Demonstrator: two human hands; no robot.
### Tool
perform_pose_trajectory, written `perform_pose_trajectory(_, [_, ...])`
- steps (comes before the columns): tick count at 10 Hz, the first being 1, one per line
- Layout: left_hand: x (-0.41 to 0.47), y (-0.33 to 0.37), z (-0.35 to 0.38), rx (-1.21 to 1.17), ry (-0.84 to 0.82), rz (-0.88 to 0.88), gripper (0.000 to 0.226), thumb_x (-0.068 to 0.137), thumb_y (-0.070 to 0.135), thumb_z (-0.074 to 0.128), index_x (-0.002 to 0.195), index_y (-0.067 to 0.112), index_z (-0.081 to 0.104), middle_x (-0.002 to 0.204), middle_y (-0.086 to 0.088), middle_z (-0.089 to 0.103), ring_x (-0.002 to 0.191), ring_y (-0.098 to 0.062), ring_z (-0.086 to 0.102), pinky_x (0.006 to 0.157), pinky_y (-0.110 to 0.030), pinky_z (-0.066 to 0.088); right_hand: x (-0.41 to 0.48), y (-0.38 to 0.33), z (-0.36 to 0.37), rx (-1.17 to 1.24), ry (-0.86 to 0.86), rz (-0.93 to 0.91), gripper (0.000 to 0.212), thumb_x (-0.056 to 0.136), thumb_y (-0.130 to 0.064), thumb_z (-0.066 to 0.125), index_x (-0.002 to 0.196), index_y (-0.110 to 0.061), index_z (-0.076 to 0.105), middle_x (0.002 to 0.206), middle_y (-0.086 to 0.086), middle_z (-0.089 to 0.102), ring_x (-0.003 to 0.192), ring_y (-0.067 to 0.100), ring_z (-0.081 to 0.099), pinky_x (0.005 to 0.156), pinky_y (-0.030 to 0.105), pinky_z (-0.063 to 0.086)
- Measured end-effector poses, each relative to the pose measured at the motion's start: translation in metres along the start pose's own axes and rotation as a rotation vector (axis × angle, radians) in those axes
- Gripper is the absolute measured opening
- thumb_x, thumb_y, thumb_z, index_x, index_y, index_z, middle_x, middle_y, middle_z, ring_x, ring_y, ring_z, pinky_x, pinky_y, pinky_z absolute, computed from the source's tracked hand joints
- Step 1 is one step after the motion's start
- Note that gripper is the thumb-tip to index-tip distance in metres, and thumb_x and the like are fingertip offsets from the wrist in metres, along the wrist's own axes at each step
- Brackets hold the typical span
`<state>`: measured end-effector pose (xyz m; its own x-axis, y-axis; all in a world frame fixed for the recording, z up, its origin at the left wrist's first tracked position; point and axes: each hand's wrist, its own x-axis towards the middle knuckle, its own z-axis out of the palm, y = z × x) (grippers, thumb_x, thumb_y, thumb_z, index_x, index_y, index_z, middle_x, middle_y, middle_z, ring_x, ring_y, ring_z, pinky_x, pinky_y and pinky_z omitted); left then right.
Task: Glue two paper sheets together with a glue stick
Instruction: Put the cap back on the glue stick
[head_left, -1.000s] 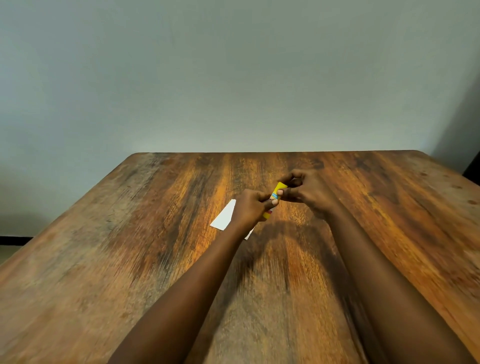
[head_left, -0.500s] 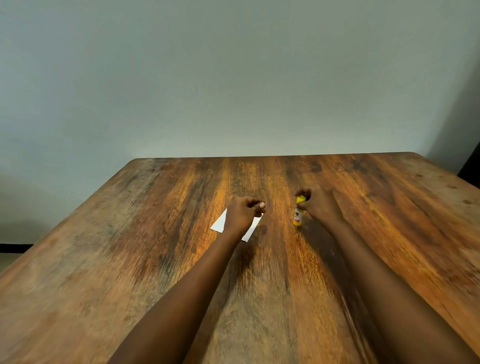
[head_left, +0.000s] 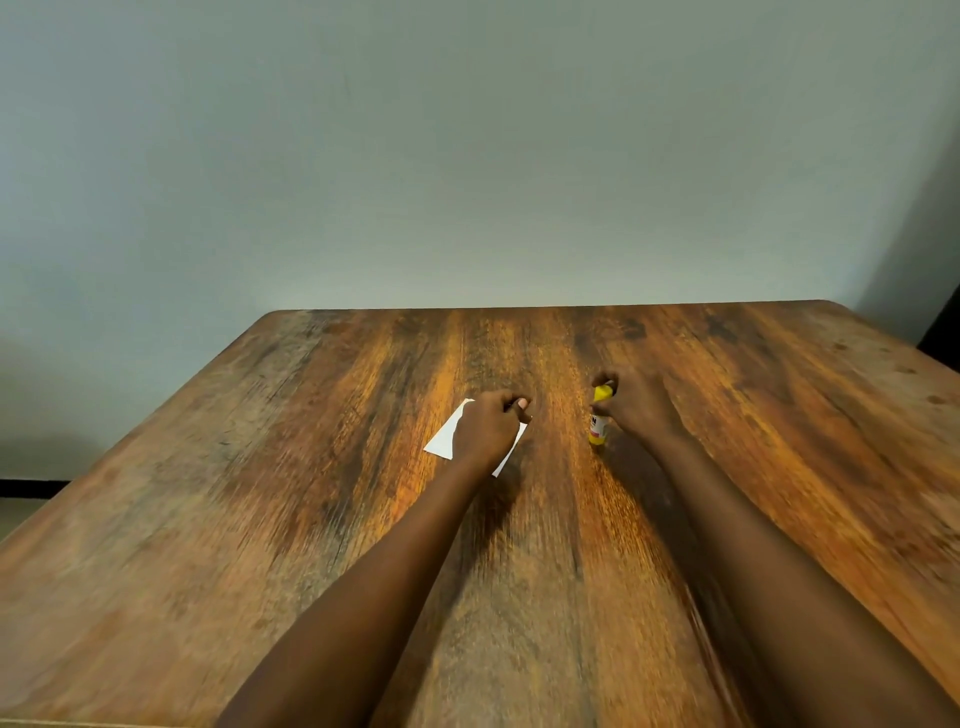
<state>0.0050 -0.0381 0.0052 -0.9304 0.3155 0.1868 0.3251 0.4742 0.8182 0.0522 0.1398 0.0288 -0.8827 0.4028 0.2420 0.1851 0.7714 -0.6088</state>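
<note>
Head view: the right hand (head_left: 636, 410) has its grip closed round the glue stick (head_left: 598, 418), which stands upright on the counter (head_left: 311, 493) near the paper (head_left: 444, 440). The left hand (head_left: 488, 431) rests curled on the paper, apparently holding nothing. Seat the stick's base flat, then let go straight upward so it doesn't topple.

I see the left hand (head_left: 485, 431), fingers curled, resting on a white paper sheet (head_left: 442, 442) midway across the table (head_left: 208, 519), nearer its far edge. Just to its right, apart, the right hand (head_left: 636, 410) grips a yellow glue stick (head_left: 598, 425) standing upright on the wood.
</note>
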Motion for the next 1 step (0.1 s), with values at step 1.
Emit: perform_pose_trajectory(1, [-0.0014, 0.0, -0.001, 0.022, -0.001, -0.01, 0.029, 0.097, 0.02, 0.047, 0.116, 0.013, 0.068, 0.107, -0.006, 0.074, 0.093, -0.029, 0.066, 0.072, -0.027, 0.041, 0.0, -0.0022, 0.0007, -0.002, -0.022, 0.035, 0.045, 0.074, -0.005, 0.075, 0.118, -0.004, 0.063, 0.123, 0.019, 0.062, 0.107, 0.032, 0.061, 0.078, 0.03, 0.047])
